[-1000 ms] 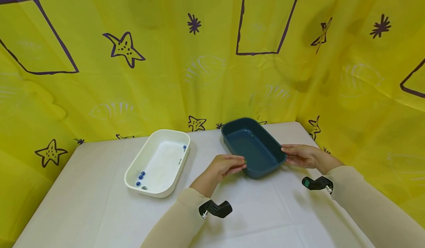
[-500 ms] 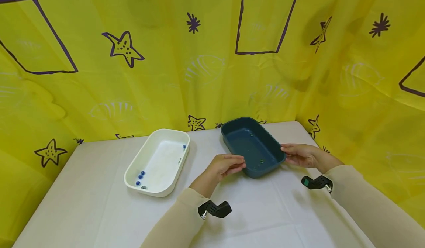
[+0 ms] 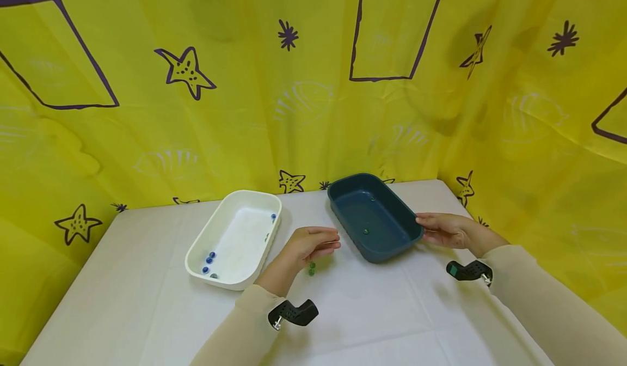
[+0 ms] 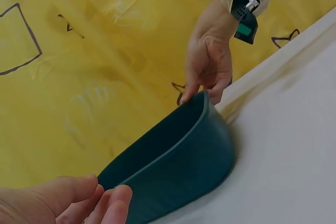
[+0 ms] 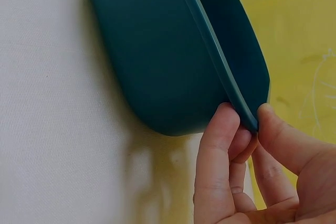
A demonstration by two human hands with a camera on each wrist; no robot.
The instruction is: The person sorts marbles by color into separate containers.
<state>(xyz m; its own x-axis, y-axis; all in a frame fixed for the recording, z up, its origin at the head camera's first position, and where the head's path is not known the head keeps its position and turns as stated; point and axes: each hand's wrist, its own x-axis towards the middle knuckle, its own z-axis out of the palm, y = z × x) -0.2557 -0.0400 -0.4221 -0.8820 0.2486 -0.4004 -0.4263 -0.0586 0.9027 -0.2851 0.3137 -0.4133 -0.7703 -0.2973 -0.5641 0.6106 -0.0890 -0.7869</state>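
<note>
My right hand [image 3: 444, 230] pinches the near right corner of the dark teal tray [image 5: 157, 51] between thumb and fingers. Inside that tray lie a small green marble [image 3: 366, 231] and another marble [image 3: 373, 199] farther back. To the tray's left, my left hand [image 3: 313, 244] hovers above the table with its fingers loosely bent, and I see nothing between them. Just below that hand, green marbles [image 3: 312, 272] rest on the white cloth. The white tray [image 3: 191, 257] stands farther left, with several blue marbles [image 3: 209, 260] and a greyish one [image 3: 214, 276] inside.
A white cloth covers the table [image 3: 372, 322]. Yellow curtain [image 3: 235, 110] with drawn stars and fish hangs behind the table and along both sides. Black wrist mounts [image 3: 293, 312] are strapped on both sleeves.
My left hand has moved left, away from the teal tray's rim. Green marbles now show on the cloth beneath it. A marble in the tray has shifted. My right hand stays on the corner.
</note>
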